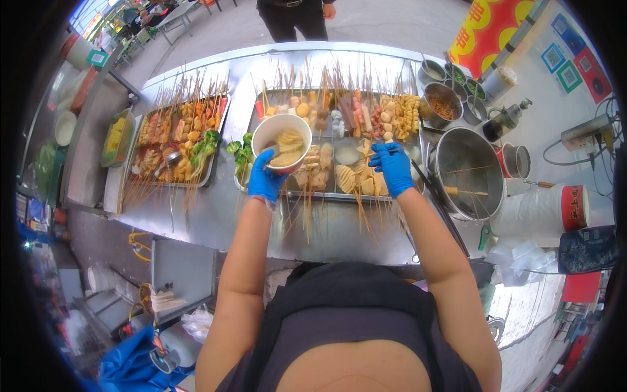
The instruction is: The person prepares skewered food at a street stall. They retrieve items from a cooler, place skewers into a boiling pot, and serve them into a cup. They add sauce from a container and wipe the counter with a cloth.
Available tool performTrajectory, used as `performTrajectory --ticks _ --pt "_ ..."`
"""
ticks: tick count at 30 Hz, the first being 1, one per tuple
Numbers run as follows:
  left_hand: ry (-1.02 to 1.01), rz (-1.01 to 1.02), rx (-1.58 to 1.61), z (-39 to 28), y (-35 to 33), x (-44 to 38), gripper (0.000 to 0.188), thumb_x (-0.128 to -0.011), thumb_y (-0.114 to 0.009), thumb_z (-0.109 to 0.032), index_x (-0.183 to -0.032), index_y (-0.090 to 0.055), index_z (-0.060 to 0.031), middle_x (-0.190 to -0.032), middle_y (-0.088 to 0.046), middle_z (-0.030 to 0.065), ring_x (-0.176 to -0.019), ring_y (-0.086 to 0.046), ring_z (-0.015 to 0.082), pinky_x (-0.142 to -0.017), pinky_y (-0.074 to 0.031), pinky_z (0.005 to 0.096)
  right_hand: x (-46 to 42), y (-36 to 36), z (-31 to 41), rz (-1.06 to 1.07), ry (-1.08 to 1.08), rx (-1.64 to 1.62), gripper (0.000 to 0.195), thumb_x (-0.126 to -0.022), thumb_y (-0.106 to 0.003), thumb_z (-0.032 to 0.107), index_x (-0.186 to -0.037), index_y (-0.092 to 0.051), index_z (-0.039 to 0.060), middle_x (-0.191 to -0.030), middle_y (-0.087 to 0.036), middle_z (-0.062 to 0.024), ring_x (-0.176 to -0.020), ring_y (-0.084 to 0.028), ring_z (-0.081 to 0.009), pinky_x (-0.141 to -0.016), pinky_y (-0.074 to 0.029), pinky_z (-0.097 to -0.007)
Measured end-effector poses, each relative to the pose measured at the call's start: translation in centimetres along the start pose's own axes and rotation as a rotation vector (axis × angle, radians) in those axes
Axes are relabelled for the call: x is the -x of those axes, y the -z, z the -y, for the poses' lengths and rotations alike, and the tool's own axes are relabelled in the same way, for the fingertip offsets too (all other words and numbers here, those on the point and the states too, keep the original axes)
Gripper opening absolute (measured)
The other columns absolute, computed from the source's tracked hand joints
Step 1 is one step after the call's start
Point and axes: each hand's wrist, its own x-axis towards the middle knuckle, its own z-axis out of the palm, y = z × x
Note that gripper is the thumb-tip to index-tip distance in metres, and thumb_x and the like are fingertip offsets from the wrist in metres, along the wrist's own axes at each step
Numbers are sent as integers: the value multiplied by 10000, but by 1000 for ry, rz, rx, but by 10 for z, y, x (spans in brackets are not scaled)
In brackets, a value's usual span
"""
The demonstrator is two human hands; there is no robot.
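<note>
My left hand [264, 175], in a blue glove, grips a white paper cup [256, 142] from its lower left side. Pale ridged food slices [288, 142] lie inside the cup. My right hand [393, 169], also gloved in blue, is above the right part of the divided metal tray [323, 195], its fingers curled. Something thin and greyish shows at those fingers, too small to make out. Skewered fish balls [387, 117] and folded tofu skin [406, 110] lie just beyond this hand. Ridged slices on skewers [346, 180] sit to its left.
On the left is another skewer tray [211, 174] with a ladle [173, 158]. A deep metal pot [490, 147] holding liquid and skewers stands at right, behind dark tongs [441, 210]. Seasoning pots [443, 103] stand beyond it. A person [294, 19] stands across the counter.
</note>
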Motion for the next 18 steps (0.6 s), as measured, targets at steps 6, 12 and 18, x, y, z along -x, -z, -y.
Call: performTrajectory --ticks 6,12,18 --pt "-13 17 -26 3 -6 -1 554 -748 -608 -187 -1242 -404 -42 -1194 -499 162 -1071 -524 312 -851 -499 438 24 16 -12 27 97 -128 135 -896 -501 159 -923 -543 34 -841 -609 -70 -734 -616 -152 -642 -485 -248" --pt "-152 -122 -214 14 33 -47 592 -657 -713 -206 -1154 -402 -126 -1092 -511 128 -937 -570 275 -698 -533 400 50 6 35 87 271 -125 126 -896 -512 161 -924 -531 40 -873 -619 -84 -734 -613 -146 -642 -485 -247" --pt "-226 -164 -308 30 1 -41 385 -696 -676 -207 -1037 -532 -103 -994 -602 87 -922 -606 235 -680 -552 367 75 -13 101 151 335 -143 97 -870 -564 139 -906 -523 59 -891 -622 -83 -746 -608 -139 -655 -487 -247"
